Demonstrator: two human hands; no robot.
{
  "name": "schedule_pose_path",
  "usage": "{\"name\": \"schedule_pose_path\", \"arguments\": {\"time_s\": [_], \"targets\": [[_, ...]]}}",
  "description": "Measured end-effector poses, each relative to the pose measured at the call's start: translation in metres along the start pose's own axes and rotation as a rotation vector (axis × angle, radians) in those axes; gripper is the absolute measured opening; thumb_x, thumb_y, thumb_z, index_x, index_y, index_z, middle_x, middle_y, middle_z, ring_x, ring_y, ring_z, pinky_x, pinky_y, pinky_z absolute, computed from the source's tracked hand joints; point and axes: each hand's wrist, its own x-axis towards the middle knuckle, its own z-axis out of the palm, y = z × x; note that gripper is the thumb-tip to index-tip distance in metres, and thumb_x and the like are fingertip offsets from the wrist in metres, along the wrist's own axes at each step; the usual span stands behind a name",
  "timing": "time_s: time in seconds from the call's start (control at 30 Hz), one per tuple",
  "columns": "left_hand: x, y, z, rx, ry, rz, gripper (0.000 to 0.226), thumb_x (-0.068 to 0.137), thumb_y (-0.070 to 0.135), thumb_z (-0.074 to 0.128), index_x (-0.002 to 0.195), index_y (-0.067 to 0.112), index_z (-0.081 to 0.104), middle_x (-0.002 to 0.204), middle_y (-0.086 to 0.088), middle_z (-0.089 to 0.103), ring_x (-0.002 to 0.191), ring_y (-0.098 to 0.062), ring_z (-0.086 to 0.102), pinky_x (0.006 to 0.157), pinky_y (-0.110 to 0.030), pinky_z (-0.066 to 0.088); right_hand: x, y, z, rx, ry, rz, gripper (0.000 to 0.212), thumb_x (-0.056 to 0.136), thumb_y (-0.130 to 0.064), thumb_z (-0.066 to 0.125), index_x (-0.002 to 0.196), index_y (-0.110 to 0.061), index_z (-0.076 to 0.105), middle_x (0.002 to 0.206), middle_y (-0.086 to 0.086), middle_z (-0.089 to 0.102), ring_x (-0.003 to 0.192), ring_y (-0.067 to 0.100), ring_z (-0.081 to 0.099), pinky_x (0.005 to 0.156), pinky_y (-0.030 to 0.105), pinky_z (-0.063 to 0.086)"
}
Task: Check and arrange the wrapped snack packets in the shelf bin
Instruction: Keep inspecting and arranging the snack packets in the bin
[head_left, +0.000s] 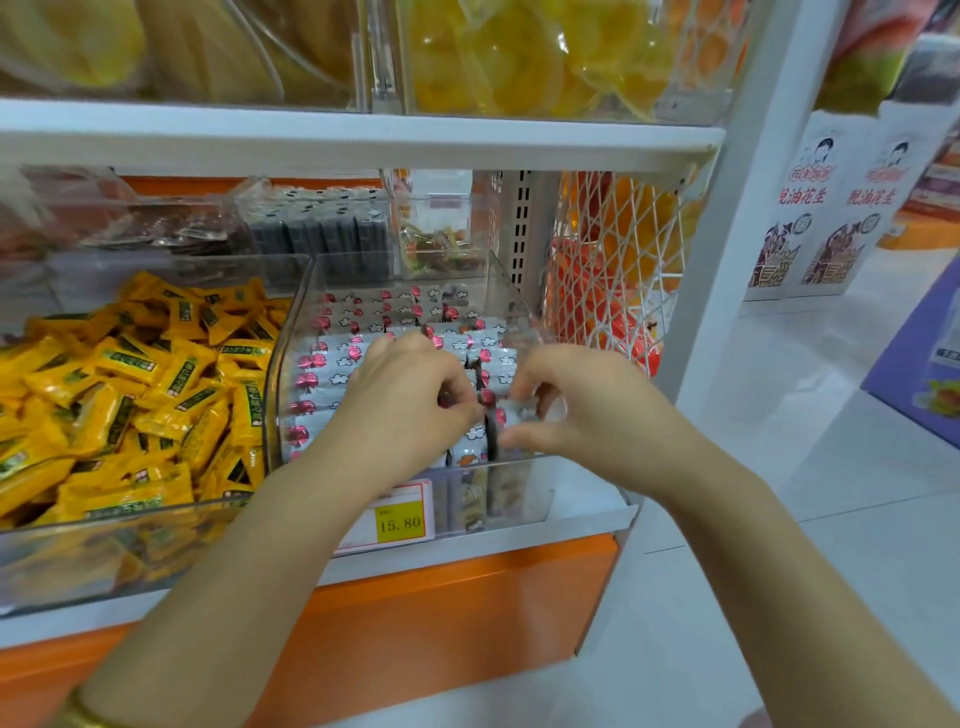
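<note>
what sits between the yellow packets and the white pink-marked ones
In the head view, only the clear bin wall stands between the yellow packets and the white packets.

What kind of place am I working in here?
Most likely a snack shop: clear bins of wrapped packets on a white shelf, with a yellow price tag reading 15.80.

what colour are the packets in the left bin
The packets are yellow with dark green labels, clearest in the head view.
</note>
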Motion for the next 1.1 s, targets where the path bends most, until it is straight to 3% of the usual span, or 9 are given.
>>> {"name": "schedule_pose_path", "arguments": {"time_s": [0.07,0.17,0.27,0.37,0.53,0.7,0.83,0.93,1.1], "targets": [[-0.001,-0.003,-0.002,-0.006,-0.025,0.013,0.023,0.083,0.030,0.063,0.060,0.027,0.059,0.084,0.004,0.050,0.099,-0.022,0.042,0.089,-0.035,0.036,0.000,-0.002,0.001,-0.072,-0.087,-0.040,0.011,0.085,-0.033,0.065,0.088,-0.023,0.068,0.087,-0.014,0.057,0.087,0.009,0.057,0.090,0.041,0.043],[-0.002,-0.005,-0.004,-0.015,-0.044,0.027,0.028,0.083,0.029,0.063,0.056,0.026,0.057,0.080,0.006,0.050,0.097,-0.021,0.043,0.092,-0.034,0.034,0.001,0.000,0.000,-0.108,-0.156,-0.040,0.025,0.092,-0.016,0.051,0.106,-0.024,0.069,0.107,-0.011,0.065,0.103,0.010,0.055,0.098,0.042,0.038],[-0.003,-0.007,-0.004,-0.028,-0.034,0.040,0.027,0.084,0.030,0.062,0.058,0.026,0.058,0.078,0.007,0.051,0.096,-0.019,0.043,0.087,-0.031,0.033,0.003,0.001,-0.002,-0.123,-0.038,-0.051,0.032,0.089,-0.008,0.049,0.105,-0.025,0.071,0.101,-0.010,0.069,0.095,0.011,0.046,0.085,0.031,0.038],[-0.004,-0.011,-0.005,-0.067,-0.019,0.038,0.024,0.085,0.027,0.061,0.061,0.026,0.060,0.079,0.007,0.053,0.096,-0.019,0.044,0.082,-0.029,0.033,0.010,0.004,-0.002,-0.151,0.131,-0.037,0.028,0.089,-0.006,0.053,0.104,-0.022,0.071,0.095,-0.005,0.070,0.097,0.015,0.044,0.080,0.033,0.039],[-0.004,-0.013,-0.007,-0.109,0.002,0.039,0.020,0.085,0.026,0.060,0.065,0.028,0.060,0.083,0.009,0.053,0.096,-0.018,0.045,0.079,-0.030,0.038,0.020,0.002,0.001,-0.329,0.072,-0.019,0.024,0.084,-0.036,0.064,0.108,-0.031,0.069,0.110,-0.011,0.064,0.107,0.017,0.037,0.084,0.033,0.030],[-0.006,-0.015,-0.007,-0.117,-0.003,0.047,0.015,0.085,0.029,0.059,0.070,0.033,0.060,0.085,0.010,0.052,0.096,-0.017,0.044,0.078,-0.028,0.036,0.024,0.002,0.003,-0.394,0.016,-0.023,0.019,0.081,-0.047,0.065,0.096,-0.036,0.070,0.103,-0.018,0.062,0.104,0.012,0.033,0.068,0.030,0.011],[-0.007,-0.014,-0.008,-0.122,0.008,0.046,0.014,0.086,0.028,0.058,0.074,0.035,0.059,0.086,0.011,0.051,0.098,-0.017,0.044,0.081,-0.029,0.037,0.026,0.004,0.004,-0.216,0.170,0.001,0.004,0.085,-0.030,0.064,0.082,-0.027,0.064,0.091,-0.011,0.064,0.095,0.013,0.039,0.076,0.033,0.026],[-0.006,-0.014,-0.010,-0.133,0.053,0.036,0.014,0.087,0.025,0.057,0.077,0.034,0.059,0.086,0.018,0.048,0.101,-0.017,0.043,0.081,-0.029,0.036,0.024,0.003,0.001,0.014,0.347,0.029,0.009,0.090,-0.017,0.057,0.082,-0.020,0.054,0.081,-0.008,0.056,0.080,0.013,0.049,0.072,0.036,0.044],[-0.005,-0.015,-0.008,-0.136,0.107,0.025,0.011,0.089,0.025,0.055,0.085,0.031,0.063,0.088,0.018,0.047,0.103,-0.015,0.038,0.079,-0.026,0.029,0.021,0.005,0.002,0.072,0.546,0.118,0.005,0.093,-0.012,0.052,0.087,-0.011,0.053,0.083,-0.001,0.056,0.075,0.014,0.053,0.064,0.026,0.043]]}}
